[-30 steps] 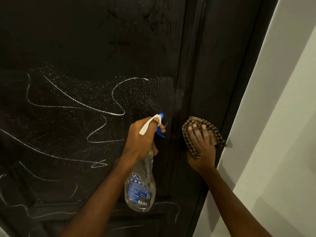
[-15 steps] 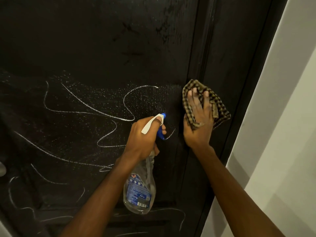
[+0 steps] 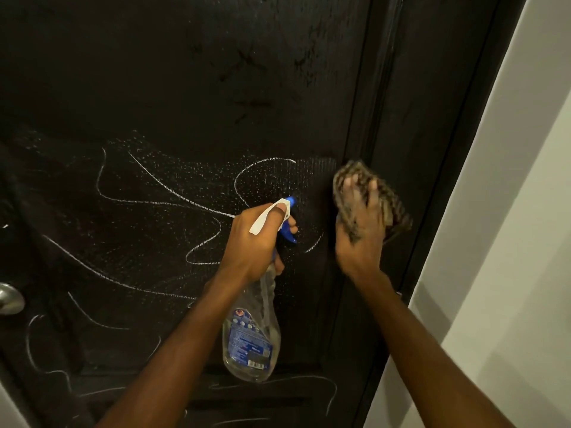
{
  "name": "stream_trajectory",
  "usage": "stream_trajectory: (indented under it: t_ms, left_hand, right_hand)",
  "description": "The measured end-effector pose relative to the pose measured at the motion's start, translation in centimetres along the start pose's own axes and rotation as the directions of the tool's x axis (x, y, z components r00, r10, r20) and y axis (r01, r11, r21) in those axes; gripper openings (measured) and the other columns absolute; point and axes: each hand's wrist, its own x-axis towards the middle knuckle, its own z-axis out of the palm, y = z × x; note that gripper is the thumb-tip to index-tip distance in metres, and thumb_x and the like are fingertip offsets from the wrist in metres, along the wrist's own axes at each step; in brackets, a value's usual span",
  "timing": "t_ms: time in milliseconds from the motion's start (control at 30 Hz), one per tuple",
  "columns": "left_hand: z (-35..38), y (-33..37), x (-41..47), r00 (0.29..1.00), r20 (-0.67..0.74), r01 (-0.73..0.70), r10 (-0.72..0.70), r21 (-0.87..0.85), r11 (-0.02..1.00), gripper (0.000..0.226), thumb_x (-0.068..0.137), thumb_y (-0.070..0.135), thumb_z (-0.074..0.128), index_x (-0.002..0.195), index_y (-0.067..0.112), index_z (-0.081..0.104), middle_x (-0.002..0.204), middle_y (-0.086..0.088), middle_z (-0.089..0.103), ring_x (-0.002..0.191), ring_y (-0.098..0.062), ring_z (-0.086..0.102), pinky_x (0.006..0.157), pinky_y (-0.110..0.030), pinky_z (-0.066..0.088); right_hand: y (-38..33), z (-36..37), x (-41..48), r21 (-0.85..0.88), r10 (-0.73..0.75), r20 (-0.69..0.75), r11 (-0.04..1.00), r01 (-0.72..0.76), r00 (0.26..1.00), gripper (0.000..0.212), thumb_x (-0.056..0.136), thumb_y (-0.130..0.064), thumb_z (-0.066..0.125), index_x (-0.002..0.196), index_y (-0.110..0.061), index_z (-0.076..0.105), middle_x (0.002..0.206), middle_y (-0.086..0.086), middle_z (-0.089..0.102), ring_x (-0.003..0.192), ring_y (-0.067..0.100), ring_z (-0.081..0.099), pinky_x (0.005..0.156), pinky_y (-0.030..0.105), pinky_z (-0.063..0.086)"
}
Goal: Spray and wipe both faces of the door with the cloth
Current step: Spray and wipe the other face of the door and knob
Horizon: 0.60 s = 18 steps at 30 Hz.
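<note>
A black door [image 3: 191,88] fills the view, with white scribbled chalk lines [image 3: 173,199] and fine spray droplets across its middle. My left hand [image 3: 256,242] grips the neck of a clear spray bottle [image 3: 251,338] with a white and blue trigger head, its nozzle close to the door face. My right hand [image 3: 360,230] presses a brown checked cloth [image 3: 392,208] flat against the door's right stile, just right of the sprayed patch. The hand and cloth are motion-blurred.
A silver door knob [image 3: 9,299] shows at the left edge. The dark door frame [image 3: 463,149] runs along the right, with a white wall [image 3: 519,242] beyond it. More chalk lines cross the lower panel [image 3: 278,384].
My right hand with the cloth rose up the stile, then came slightly down and left towards the sprayed patch. The left hand and bottle have stayed in place.
</note>
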Motion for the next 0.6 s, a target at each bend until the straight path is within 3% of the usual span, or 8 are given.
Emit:
stream_trajectory:
  t_ms: [67, 133, 267, 333, 433, 533, 600]
  left_hand:
    - [0.0, -0.2, 0.0, 1.000, -0.001, 0.014, -0.014, -0.021, 1.000, 0.045, 0.093, 0.046, 0.046, 0.086, 0.011, 0.073, 0.084, -0.007, 0.074, 0.080, -0.032, 0.071, 0.081, -0.052, 0.056]
    - [-0.2, -0.3, -0.1, 0.999, -0.009, 0.032, -0.032, -0.027, 0.999, 0.044, 0.093, 0.044, 0.046, 0.086, 0.010, 0.073, 0.084, -0.007, 0.074, 0.083, -0.024, 0.072, 0.083, -0.047, 0.056]
    - [-1.0, -0.4, -0.5, 0.999, -0.018, 0.039, -0.039, 0.011, 0.999, 0.047, 0.092, 0.047, 0.046, 0.087, 0.009, 0.072, 0.084, -0.006, 0.074, 0.077, -0.032, 0.071, 0.077, -0.049, 0.057]
    - [-1.3, -0.3, -0.7, 0.999, -0.018, 0.050, -0.049, 0.045, 0.998, 0.046, 0.093, 0.045, 0.044, 0.087, 0.010, 0.072, 0.085, -0.005, 0.075, 0.075, -0.035, 0.071, 0.073, -0.048, 0.057]
    - [-1.3, 0.0, -1.1, 0.998, -0.020, 0.068, -0.066, 0.092, 0.993, 0.045, 0.097, 0.042, 0.044, 0.084, 0.009, 0.071, 0.083, -0.006, 0.074, 0.069, -0.041, 0.069, 0.062, -0.045, 0.054]
    - [-1.9, 0.0, -1.5, 0.995, -0.046, 0.090, -0.085, 0.124, 0.988, 0.041, 0.104, 0.030, 0.045, 0.082, 0.005, 0.069, 0.079, -0.012, 0.071, 0.066, -0.041, 0.067, 0.054, -0.033, 0.052]
    - [-2.6, -0.2, -1.8, 0.993, -0.073, 0.100, -0.091, 0.132, 0.986, 0.041, 0.105, 0.029, 0.045, 0.081, 0.006, 0.068, 0.076, -0.013, 0.070, 0.059, -0.037, 0.065, 0.051, -0.036, 0.052]
  right_hand:
    - [-2.0, -0.7, 4.4, 0.092, 0.031, -0.065, 0.995, -0.025, 0.997, 0.062, 0.095, -0.032, 0.044, 0.155, -0.024, 0.034, 0.163, -0.015, 0.010, 0.151, 0.005, 0.004, 0.123, 0.030, 0.002]
    - [-3.1, -1.0, 6.5, 0.108, -0.013, -0.077, 0.994, 0.021, 0.997, 0.061, 0.097, -0.028, 0.043, 0.156, -0.021, 0.031, 0.162, -0.016, 0.012, 0.152, 0.004, 0.000, 0.123, 0.023, -0.004]
    - [-1.3, 0.1, 2.5, -0.086, -0.253, 0.157, 0.960, 0.268, 0.955, 0.069, 0.093, -0.028, 0.044, 0.158, -0.019, 0.024, 0.165, -0.007, 0.015, 0.156, 0.016, -0.001, 0.125, 0.029, -0.007]
    - [0.8, 0.7, -0.7, -0.119, -0.274, 0.236, 0.944, 0.308, 0.932, 0.068, 0.093, -0.027, 0.042, 0.158, -0.022, 0.021, 0.166, -0.012, 0.011, 0.156, 0.013, -0.001, 0.125, 0.031, -0.007]
    - [1.3, 0.9, -2.1, -0.026, -0.137, 0.141, 0.990, 0.141, 0.981, 0.063, 0.097, -0.027, 0.037, 0.157, -0.034, 0.020, 0.166, -0.017, 0.010, 0.156, 0.010, 0.001, 0.126, 0.032, -0.004]
    - [-1.8, 0.6, 0.4, 0.248, 0.109, -0.064, 0.965, -0.090, 0.992, 0.068, 0.097, -0.029, 0.038, 0.154, -0.054, 0.011, 0.165, 0.007, 0.020, 0.155, 0.031, 0.014, 0.126, 0.049, 0.005]
    - [-4.1, 0.7, 3.4, 0.270, 0.128, -0.182, 0.960, -0.076, 0.975, 0.068, 0.097, -0.028, 0.040, 0.158, -0.042, 0.011, 0.164, 0.006, 0.019, 0.154, 0.035, 0.012, 0.126, 0.049, 0.005]
